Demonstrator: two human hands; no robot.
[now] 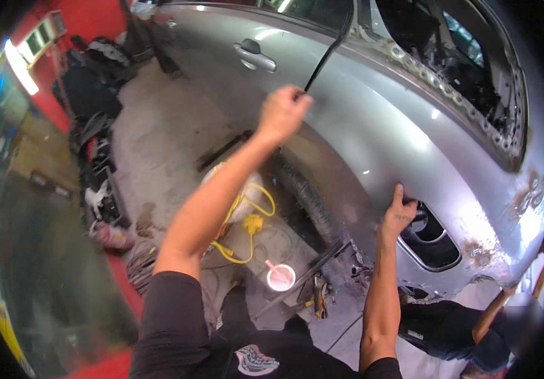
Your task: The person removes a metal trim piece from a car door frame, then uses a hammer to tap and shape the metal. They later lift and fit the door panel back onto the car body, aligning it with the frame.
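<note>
A silver-grey car body panel (379, 132) with a wheel arch spreads before me. My left hand (282, 114) is closed, fingers curled, at the lower end of the dark gap behind the car door (221, 63). Something small and dark shows by its fingertips, but I cannot make out what it is. Lower and to the right, my right hand (398, 213) grips the edge of the fuel filler opening (435, 243). Its thumb lies on the outer panel; the other fingers are mostly hidden at the opening.
Below me sit a white tub (281, 277) of pinkish paste, a yellow cord (253, 224) and pliers-like tools (320, 297). Another person (449, 328) is low at the right. Bare, rusty metal surrounds the window opening (468, 88). Clutter (98, 170) lines the left wall.
</note>
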